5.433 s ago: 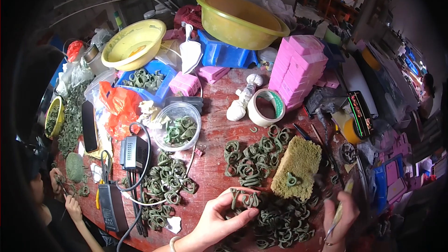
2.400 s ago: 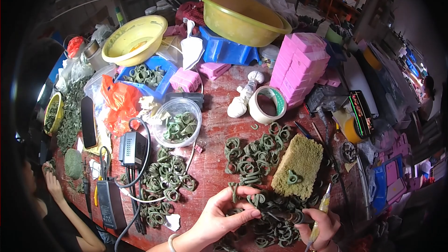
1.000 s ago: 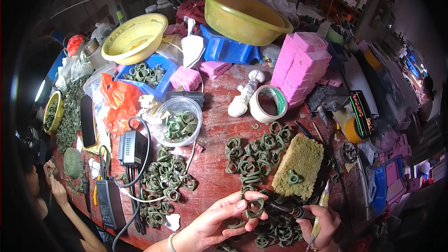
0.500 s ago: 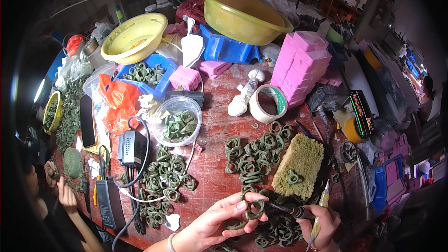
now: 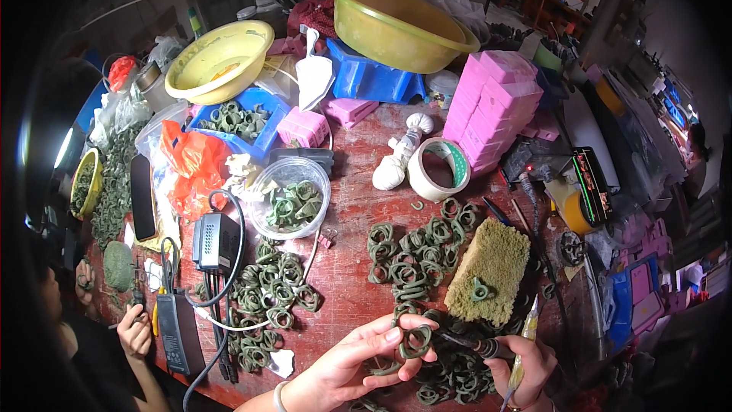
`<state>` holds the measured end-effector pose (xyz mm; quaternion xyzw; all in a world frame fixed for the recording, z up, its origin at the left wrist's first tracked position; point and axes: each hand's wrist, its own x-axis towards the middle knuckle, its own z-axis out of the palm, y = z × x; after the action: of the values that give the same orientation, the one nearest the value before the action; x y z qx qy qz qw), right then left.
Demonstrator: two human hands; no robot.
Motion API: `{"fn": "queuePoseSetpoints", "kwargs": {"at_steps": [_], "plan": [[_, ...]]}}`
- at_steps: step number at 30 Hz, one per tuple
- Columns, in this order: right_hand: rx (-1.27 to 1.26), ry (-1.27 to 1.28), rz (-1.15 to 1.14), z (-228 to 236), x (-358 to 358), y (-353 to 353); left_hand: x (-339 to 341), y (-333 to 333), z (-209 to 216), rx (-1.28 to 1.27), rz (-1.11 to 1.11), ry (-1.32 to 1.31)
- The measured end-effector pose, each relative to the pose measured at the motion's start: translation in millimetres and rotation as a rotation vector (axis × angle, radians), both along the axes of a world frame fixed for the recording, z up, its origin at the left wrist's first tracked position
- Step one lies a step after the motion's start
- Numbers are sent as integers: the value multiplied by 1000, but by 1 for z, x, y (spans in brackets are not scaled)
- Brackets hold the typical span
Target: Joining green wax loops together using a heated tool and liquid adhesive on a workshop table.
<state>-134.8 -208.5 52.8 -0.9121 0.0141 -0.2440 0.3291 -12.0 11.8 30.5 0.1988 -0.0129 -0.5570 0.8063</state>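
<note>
My left hand [image 5: 358, 362] is closed on a dark green ring [image 5: 415, 342], held between thumb and fingers. Another green ring shows lower in the same hand. In my right hand [image 5: 530, 370] is a pen-shaped tool with a dark grip [image 5: 494, 349], its slim end pointing at the held ring. A yellowish, pointed pen-like tool [image 5: 524, 339] also stands up out of that hand. Under and beyond both hands lie piled green rings [image 5: 457, 374]. One small green ring [image 5: 480, 290] rests on a yellow-green sponge block [image 5: 499, 259] just beyond my right hand.
More rings [image 5: 415, 252] lie mid-table. To the left stand a clear tub [image 5: 290, 198] of green pieces and a black power adapter [image 5: 178, 333] with cables. A tape roll [image 5: 438, 170] and pink blocks [image 5: 492, 111] stand farther back. A co-worker's hand [image 5: 136, 332] is at far left.
My hands, the ring and the tools look almost unmoved. At far left, the co-worker's nearer hand has shifted and now grips a dark slim tool.
</note>
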Motion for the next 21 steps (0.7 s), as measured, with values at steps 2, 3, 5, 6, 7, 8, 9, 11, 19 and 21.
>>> {"fn": "queuePoseSetpoints", "kwargs": {"at_steps": [2, 3, 5, 6, 7, 8, 9, 11, 19, 21], "plan": [[7, 1, -2, 1, -1, -1, 1, -1, 1, -2, -9, 13], [5, -3, 3, 1, -1, -1, 1, 0, 2, 0, -7, 13], [4, -8, 8, -1, -2, -1, 1, 0, 2, 16, -11, 35], [27, -18, 0, -2, -3, -1, 2, 0, 2, 16, -10, 36], [48, -28, -9, -2, -4, -1, 2, 0, 2, 24, -17, 46], [47, -29, -11, -2, -4, -2, 2, 0, 2, 31, -24, 56], [31, -42, -13, -2, -4, -2, 2, -1, 4, 29, -28, 55], [18, -55, -11, -2, -4, -3, 0, -4, 6, 96, 24, 132], [-35, -45, 44, -5, -2, -2, 0, -2, 9, 15, -33, -1], [-44, -40, 42, -3, -2, -3, 0, -4, 11, 36, -30, 5]]}}
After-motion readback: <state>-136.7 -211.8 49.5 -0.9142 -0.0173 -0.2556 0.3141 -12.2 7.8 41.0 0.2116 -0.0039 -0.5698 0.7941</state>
